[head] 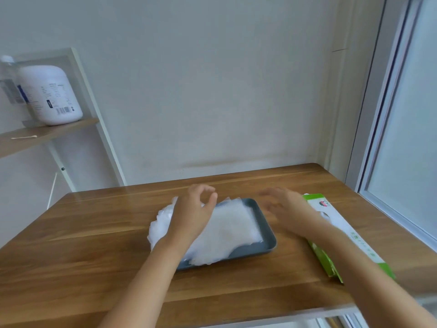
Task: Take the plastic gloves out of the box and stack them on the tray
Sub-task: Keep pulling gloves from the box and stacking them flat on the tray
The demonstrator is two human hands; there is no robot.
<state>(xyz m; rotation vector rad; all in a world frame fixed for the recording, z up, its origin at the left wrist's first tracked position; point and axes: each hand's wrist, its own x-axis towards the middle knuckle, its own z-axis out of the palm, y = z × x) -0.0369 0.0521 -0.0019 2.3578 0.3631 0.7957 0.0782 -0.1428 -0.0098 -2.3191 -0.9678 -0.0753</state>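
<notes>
We log a grey-blue rectangular plastic tray (267,233) holding a stack of translucent plastic gloves (231,228) that spills over its left rim. The long green-and-white cardboard box (343,226) lies just right of it, film showing at its opening. Left hand (192,214) is over the stack with thumb and forefinger ringed; we cannot tell if they pinch anything. Right hand (283,204) is blurred, fingers spread and empty.

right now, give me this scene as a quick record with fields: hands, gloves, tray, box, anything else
table: wooden table
tray: grey tray, mid-table
gloves: plastic gloves stacked on the tray, spilling over its left edge
box: green and white box, lying right of the tray
left hand: left hand over the stack, thumb and forefinger curled; pinch unclear
right hand: right hand blurred, fingers spread, between tray and box
background: white jug on a shelf
</notes>
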